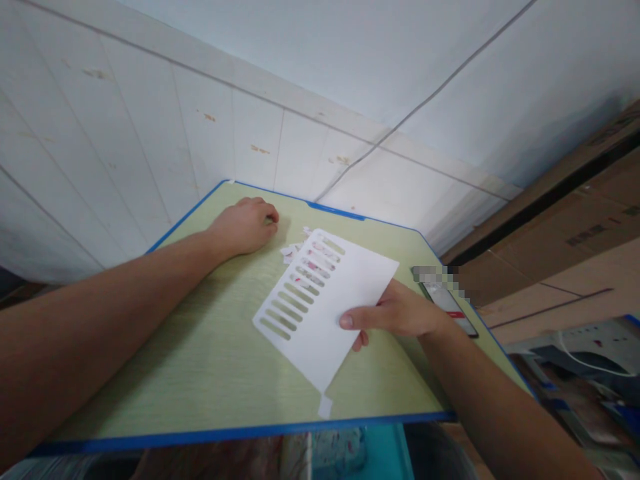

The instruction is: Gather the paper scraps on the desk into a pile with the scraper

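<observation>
My right hand [400, 310] grips a white sheet of card [353, 280] by its right side, thumb on top and fingers underneath. A row of long rounded slots is cut along the card's left side, and a small tab hangs from its bottom corner. Through some slots I see pinkish printed scraps. My left hand [246, 225] rests on the table, fingers curled in; what they hold, if anything, is hidden. Small white paper scraps [289, 253] lie between my left hand and the card, partly under the card.
The light green table [210, 360] has a blue edge and stands against a white panelled wall [210, 133]. A phone-like flat object [463, 321] lies at the right edge. Cardboard boxes [565, 227] are stacked at right. A turquoise bin [390, 453] sits below the front edge.
</observation>
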`<action>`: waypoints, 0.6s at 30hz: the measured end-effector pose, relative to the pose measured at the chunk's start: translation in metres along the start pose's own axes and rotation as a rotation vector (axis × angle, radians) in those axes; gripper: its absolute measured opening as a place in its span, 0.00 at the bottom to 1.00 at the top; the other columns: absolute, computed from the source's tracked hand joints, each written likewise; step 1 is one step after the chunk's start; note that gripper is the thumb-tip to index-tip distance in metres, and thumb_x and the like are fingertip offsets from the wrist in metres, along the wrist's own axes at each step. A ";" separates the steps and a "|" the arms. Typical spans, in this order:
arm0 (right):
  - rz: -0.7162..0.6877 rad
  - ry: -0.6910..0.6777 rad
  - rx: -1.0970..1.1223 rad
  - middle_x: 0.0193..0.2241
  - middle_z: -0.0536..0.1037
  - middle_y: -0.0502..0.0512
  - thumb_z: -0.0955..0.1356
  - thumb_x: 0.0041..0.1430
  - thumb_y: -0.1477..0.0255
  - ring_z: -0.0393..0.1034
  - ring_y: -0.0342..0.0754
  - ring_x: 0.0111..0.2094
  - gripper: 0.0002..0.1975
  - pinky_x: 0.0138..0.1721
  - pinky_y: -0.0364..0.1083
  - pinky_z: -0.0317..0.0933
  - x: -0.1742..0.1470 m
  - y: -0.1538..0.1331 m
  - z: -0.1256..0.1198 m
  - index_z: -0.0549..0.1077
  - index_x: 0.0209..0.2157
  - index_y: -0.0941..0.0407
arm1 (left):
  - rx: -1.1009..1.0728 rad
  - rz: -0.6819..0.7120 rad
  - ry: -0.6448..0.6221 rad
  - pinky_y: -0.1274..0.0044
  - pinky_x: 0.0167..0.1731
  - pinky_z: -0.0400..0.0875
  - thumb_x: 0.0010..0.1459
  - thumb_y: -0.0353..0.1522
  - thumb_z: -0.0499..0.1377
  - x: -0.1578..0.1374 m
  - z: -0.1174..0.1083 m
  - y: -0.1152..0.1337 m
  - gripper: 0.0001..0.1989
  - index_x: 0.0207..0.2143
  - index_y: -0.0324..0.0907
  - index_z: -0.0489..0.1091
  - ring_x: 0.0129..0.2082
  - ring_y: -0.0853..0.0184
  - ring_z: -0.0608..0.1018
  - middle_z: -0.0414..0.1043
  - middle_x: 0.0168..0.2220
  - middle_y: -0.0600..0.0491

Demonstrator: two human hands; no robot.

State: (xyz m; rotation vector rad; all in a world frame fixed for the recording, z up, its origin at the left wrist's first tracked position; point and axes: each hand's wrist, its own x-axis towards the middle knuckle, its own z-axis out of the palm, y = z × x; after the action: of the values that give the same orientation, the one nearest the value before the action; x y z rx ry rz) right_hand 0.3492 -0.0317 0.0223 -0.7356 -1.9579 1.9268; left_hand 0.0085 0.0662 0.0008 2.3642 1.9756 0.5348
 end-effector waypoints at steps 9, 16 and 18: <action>0.079 -0.091 -0.062 0.36 0.88 0.56 0.87 0.67 0.51 0.82 0.44 0.29 0.26 0.26 0.39 0.74 -0.003 -0.005 0.002 0.85 0.45 0.58 | -0.003 0.018 0.015 0.59 0.74 0.77 0.70 0.40 0.55 0.002 0.003 -0.004 0.25 0.57 0.45 0.89 0.68 0.45 0.83 0.88 0.62 0.40; 0.058 -0.048 -0.010 0.36 0.88 0.56 0.88 0.68 0.54 0.81 0.44 0.28 0.24 0.27 0.39 0.75 -0.002 -0.001 0.002 0.85 0.47 0.59 | -0.020 0.018 0.026 0.60 0.74 0.76 0.71 0.42 0.57 0.001 0.003 -0.004 0.23 0.55 0.47 0.88 0.68 0.47 0.83 0.88 0.61 0.42; 0.054 -0.057 -0.002 0.36 0.88 0.56 0.87 0.68 0.55 0.82 0.44 0.29 0.23 0.26 0.39 0.75 0.000 -0.001 0.004 0.85 0.47 0.59 | -0.021 0.013 0.024 0.61 0.73 0.76 0.71 0.42 0.57 0.001 0.003 -0.004 0.23 0.55 0.47 0.88 0.68 0.47 0.83 0.88 0.61 0.43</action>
State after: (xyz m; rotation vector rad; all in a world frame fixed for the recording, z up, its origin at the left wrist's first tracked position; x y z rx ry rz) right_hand 0.3470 -0.0354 0.0226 -0.7496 -1.9934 1.9977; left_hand 0.0057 0.0689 -0.0028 2.3706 1.9557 0.5853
